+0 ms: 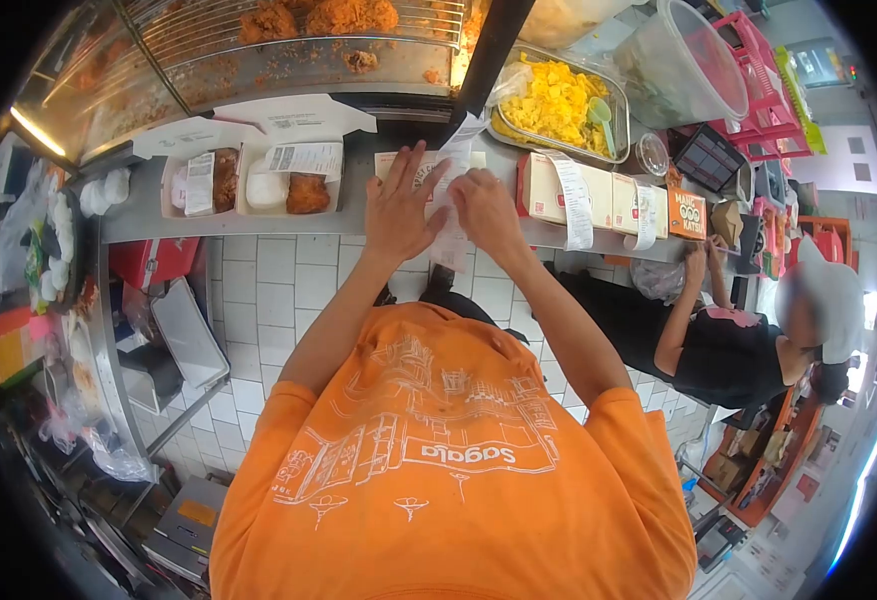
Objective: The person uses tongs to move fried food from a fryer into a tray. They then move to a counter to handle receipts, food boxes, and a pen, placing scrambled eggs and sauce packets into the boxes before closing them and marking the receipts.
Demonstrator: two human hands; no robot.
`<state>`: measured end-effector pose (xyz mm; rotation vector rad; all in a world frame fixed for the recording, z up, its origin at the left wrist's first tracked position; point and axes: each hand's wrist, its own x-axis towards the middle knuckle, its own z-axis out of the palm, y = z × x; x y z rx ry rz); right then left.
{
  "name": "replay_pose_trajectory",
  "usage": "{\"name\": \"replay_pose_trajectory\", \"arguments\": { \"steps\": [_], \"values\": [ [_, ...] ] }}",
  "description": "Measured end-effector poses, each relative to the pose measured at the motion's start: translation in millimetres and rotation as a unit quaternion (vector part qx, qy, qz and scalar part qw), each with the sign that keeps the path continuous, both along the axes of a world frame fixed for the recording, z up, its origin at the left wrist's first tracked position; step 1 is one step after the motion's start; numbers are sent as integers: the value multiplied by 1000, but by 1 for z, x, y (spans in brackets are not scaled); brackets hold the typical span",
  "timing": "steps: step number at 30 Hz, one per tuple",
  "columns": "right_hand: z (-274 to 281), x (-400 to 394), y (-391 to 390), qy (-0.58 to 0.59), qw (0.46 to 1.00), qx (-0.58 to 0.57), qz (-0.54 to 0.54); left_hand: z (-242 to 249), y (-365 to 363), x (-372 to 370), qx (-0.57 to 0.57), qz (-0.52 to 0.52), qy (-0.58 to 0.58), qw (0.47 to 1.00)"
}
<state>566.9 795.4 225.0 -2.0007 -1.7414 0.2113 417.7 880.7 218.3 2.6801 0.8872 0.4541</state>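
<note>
A closed white food box with red print lies on the metal counter in front of me. My left hand rests on it with its fingers stretched out. A long paper receipt runs across the box between my hands, and its lower end hangs past the counter edge. My right hand has its fingers bent and pressed together on the receipt. To the left stand two lidded-open boxes, one with fried chicken and a white wrapped bundle, both with receipts on the contents.
Closed boxes with receipts and an orange box line the counter at right. Behind them are a tray of yellow food and a plastic bucket. A chicken display rack rises behind. A co-worker stands at right.
</note>
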Motion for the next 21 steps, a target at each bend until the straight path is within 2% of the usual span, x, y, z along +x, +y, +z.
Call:
{"name": "replay_pose_trajectory", "arguments": {
  "steps": [2,4,6,8,9,11,13,15,17,20,21],
  "values": [
    [3,-1,-2,20,1000,3,21,-1,3,0,-5,13,6,1000],
    [8,3,-8,80,994,6,-72,0,2,0,14,33,16,999],
    [11,9,-9,79,994,17,-73,1,0,0,26,57,28,998],
    [14,3,-9,85,993,31,-79,1,4,-4,65,-25,30,997],
    [17,-4,-8,78,993,58,-70,2,3,-6,65,-25,33,997],
    [17,-14,-4,72,992,85,-60,4,-1,-7,21,93,-1,995],
    [16,-19,1,1,997,69,-20,2,-1,-8,2,110,-23,994],
    [14,-16,5,12,997,67,-22,1,4,-11,-18,124,-45,991],
    [13,-13,7,23,998,60,-21,1,19,-17,48,-79,34,995],
    [7,-16,10,67,998,11,-19,0,30,-21,-29,-37,-13,999],
    [0,-22,13,66,997,24,29,2,31,-21,-28,-35,-13,999]
  ]
}}
